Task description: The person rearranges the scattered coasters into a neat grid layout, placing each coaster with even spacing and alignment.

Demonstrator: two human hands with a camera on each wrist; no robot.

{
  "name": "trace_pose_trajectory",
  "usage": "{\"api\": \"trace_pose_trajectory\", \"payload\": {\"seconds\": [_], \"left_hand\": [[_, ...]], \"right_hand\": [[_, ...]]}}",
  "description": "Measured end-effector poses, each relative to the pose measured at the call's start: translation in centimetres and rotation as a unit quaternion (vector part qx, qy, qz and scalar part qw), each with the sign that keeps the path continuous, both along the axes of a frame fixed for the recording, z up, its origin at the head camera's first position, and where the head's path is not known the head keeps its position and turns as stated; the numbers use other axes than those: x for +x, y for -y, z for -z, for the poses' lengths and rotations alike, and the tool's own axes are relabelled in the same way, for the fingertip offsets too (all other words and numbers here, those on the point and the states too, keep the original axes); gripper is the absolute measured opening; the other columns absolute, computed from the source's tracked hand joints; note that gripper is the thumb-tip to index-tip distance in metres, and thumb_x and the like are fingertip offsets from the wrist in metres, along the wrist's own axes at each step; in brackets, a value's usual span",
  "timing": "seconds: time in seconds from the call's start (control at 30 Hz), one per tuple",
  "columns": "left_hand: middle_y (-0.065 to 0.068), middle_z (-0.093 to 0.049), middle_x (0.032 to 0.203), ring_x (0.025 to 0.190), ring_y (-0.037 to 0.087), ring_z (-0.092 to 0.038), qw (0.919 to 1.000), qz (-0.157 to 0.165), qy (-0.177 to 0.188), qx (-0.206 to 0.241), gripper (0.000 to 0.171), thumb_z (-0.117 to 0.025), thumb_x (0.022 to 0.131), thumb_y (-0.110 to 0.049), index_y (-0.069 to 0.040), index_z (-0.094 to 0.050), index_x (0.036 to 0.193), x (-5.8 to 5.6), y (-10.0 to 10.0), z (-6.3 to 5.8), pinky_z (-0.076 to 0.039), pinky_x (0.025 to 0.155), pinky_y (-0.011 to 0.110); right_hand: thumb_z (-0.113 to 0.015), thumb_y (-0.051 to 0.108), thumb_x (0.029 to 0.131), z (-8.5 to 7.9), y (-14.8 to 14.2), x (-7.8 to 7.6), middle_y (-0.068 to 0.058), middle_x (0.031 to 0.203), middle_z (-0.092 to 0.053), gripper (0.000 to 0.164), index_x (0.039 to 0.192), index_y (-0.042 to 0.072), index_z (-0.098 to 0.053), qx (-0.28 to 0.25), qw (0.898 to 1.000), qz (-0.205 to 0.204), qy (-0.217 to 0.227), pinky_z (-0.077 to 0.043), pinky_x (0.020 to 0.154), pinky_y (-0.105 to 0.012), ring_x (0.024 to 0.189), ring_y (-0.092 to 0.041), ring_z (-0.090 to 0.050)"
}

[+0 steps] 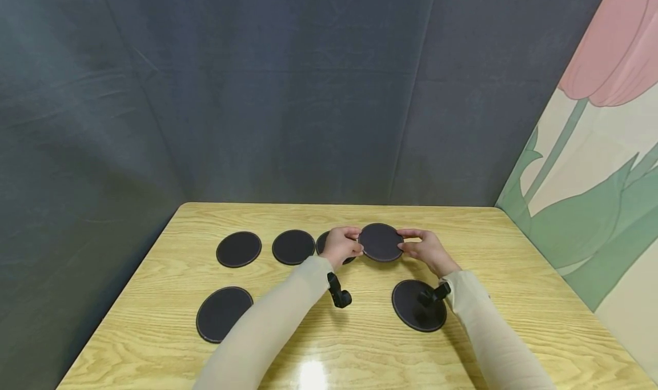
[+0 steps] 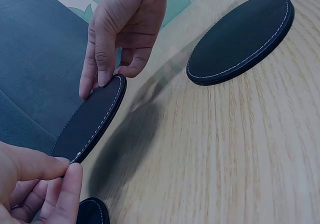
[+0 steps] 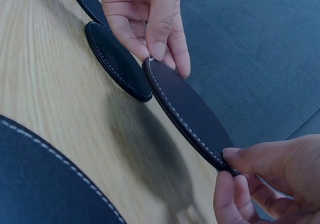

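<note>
A round black coaster (image 1: pixel 381 242) with pale edge stitching is held between both hands, raised off the table with its shadow below. My left hand (image 1: pixel 341 246) pinches its left edge between thumb and fingers. On the opposite edge, my right hand (image 1: pixel 425 249) pinches it the same way. In the right wrist view the held coaster (image 3: pixel 187 111) looks tilted. Behind my left hand lies another coaster (image 1: pixel 321 242), partly hidden. A further coaster (image 1: pixel 418 305) lies on the table near my right wrist, partly covered by the wrist camera.
Two coasters lie in the back row at left, one (image 1: pixel 239 249) and another (image 1: pixel 293 247). A front-left coaster (image 1: pixel 223 314) is partly behind my left sleeve. The wooden table (image 1: pixel 360 344) ends at a dark curtain (image 1: pixel 308 93); a flower-painted wall (image 1: pixel 591 207) stands right.
</note>
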State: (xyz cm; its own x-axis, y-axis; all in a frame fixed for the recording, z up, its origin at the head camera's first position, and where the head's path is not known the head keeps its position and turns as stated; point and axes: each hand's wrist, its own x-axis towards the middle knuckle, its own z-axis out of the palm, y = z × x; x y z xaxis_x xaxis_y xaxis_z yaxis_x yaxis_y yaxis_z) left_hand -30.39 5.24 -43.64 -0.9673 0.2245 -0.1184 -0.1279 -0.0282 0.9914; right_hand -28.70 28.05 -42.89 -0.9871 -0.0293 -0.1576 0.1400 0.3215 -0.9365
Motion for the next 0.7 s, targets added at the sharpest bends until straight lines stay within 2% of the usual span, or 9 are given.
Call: {"api": "trace_pose_trajectory", "payload": {"seconds": [0.17, 0.43, 0.7], "left_hand": [[0.020, -0.054, 0.111, 0.083, 0.025, -0.065, 0.9999, -0.006, -0.001, -0.009, 0.049, -0.063, 0.078, 0.021, 0.002, -0.064, 0.123, -0.03, -0.26, 0.24, -0.061, 0.076, 0.034], [0.014, -0.056, 0.106, 0.080, 0.021, -0.065, 0.9995, -0.021, -0.001, -0.022, 0.048, -0.063, 0.077, 0.021, 0.001, -0.066, 0.121, -0.12, -0.83, 0.63, -0.061, 0.073, 0.032], [0.014, -0.056, 0.107, 0.083, 0.023, -0.066, 0.9990, -0.027, 0.003, -0.034, 0.047, -0.063, 0.079, 0.020, 0.001, -0.065, 0.122, -0.10, -1.03, 0.73, -0.061, 0.074, 0.033]], "right_hand": [[-0.062, 0.001, 0.092, 0.13, -0.06, -0.05, -0.027, 0.141, -0.044, 0.048, 0.138, -0.006, -0.049, 0.005, 1.000, 0.001, 0.000, -0.056, 0.077, -0.018, 0.082, 0.000, -0.060], [-0.061, -0.001, 0.092, 0.42, -0.25, -0.18, -0.027, 0.139, -0.045, 0.048, 0.138, -0.006, -0.048, 0.003, 1.000, 0.004, 0.004, -0.056, 0.076, -0.019, 0.081, -0.001, -0.061], [-0.061, -0.001, 0.091, 0.64, -0.30, -0.47, -0.026, 0.136, -0.049, 0.047, 0.136, -0.006, -0.050, 0.018, 1.000, 0.005, 0.004, -0.056, 0.073, -0.019, 0.080, -0.002, -0.060]]}}
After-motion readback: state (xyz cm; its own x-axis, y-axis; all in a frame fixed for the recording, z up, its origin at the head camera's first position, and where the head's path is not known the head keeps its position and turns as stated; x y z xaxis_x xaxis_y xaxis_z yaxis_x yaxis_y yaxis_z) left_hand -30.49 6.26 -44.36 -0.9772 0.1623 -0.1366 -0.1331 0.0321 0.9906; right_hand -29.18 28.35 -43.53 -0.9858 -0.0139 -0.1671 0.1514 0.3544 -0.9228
